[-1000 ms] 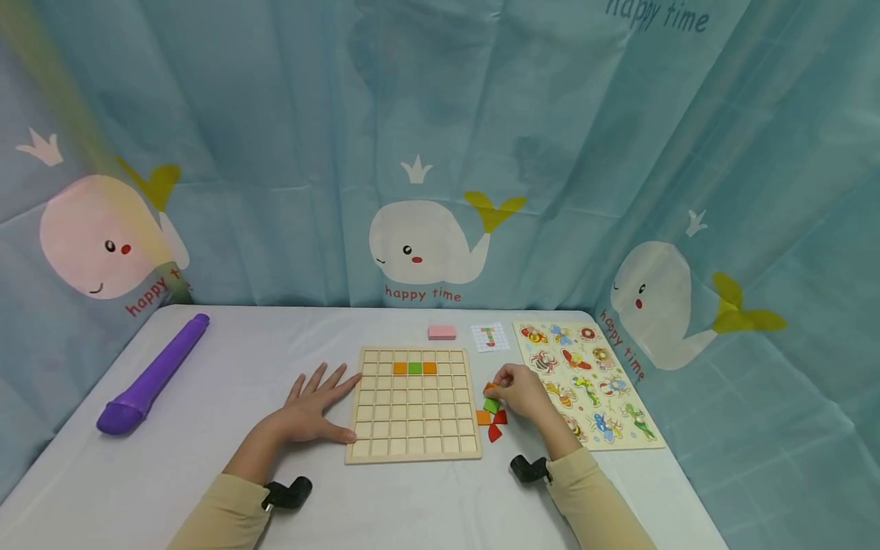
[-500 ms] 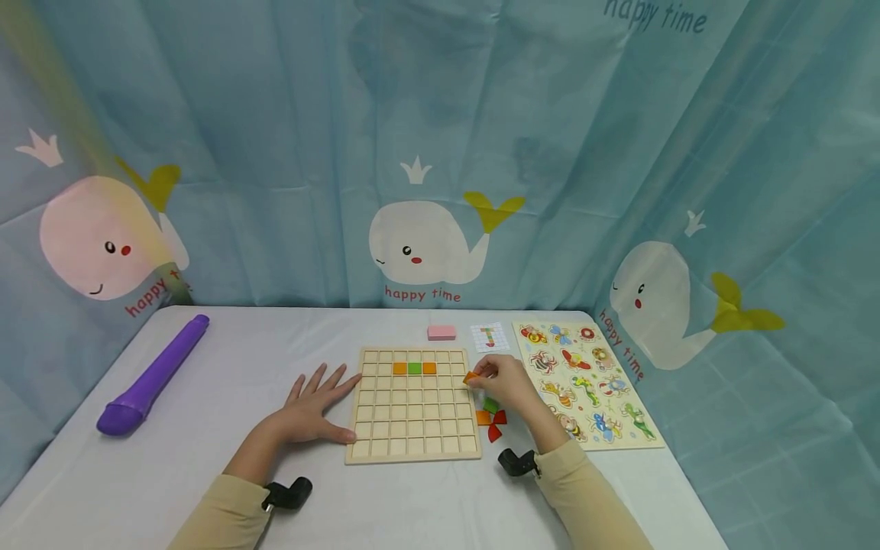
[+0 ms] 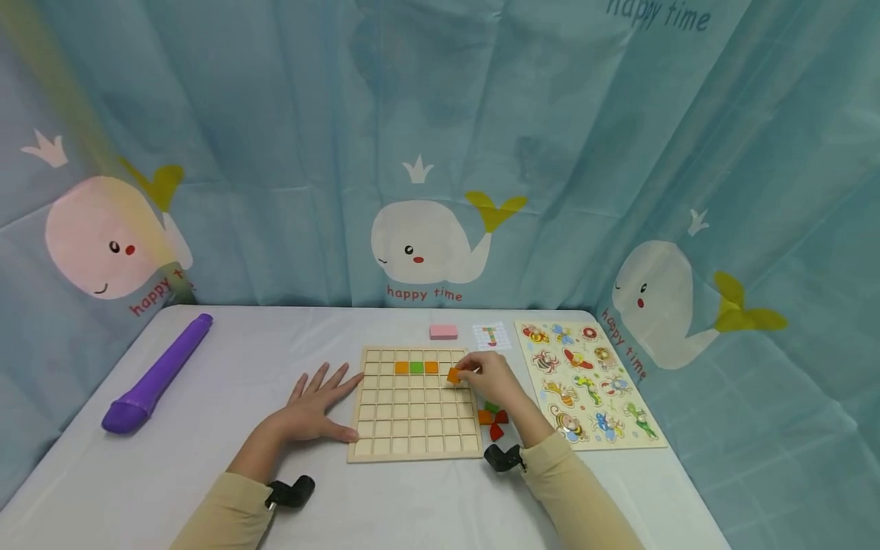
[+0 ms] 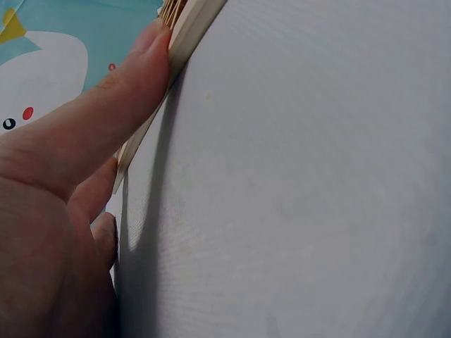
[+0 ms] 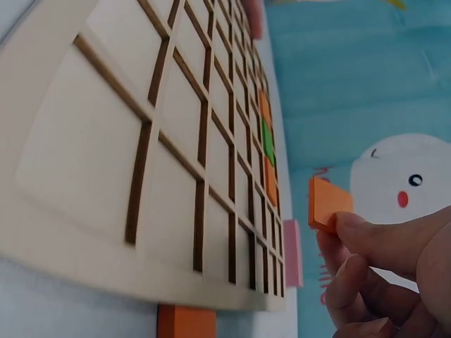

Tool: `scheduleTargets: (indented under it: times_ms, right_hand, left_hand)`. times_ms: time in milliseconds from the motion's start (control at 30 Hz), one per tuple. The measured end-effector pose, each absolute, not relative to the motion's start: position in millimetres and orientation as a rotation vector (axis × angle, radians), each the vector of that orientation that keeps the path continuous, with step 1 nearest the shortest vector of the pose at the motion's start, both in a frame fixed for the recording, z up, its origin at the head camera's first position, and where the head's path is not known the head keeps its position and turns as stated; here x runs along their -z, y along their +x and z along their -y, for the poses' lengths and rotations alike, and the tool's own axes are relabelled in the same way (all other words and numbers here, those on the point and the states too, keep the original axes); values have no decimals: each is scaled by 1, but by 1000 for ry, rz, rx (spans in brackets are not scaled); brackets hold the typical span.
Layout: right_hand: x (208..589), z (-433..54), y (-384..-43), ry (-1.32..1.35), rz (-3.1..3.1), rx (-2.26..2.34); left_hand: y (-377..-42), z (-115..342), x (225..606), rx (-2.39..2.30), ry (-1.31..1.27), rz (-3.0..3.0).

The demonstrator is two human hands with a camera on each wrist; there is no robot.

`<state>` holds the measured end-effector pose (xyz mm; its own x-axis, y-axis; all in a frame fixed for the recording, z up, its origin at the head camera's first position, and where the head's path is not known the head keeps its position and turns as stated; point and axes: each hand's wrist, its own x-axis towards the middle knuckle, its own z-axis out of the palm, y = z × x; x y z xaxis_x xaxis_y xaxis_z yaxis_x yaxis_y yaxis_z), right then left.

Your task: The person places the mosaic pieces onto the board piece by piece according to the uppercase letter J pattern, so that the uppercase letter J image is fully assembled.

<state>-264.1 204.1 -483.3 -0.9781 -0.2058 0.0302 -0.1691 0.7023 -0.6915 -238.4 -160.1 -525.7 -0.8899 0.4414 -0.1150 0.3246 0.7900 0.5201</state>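
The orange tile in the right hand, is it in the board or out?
Out. The right hand pinches the orange tile; the right wrist view shows it clear of the wooden board.

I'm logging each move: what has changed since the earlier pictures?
The right hand has carried a pinched orange tile leftward, from beside the board to over it. The left hand stays at the board's left edge; the row of three tiles is unchanged.
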Motion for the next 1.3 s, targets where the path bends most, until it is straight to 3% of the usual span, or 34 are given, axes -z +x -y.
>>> scheduleTargets:
  times_ms: [1300]
  right_hand:
    - [506, -139, -282, -426, -2894, 989]
  left_hand:
    - [-238, 159, 525, -758, 583, -2743]
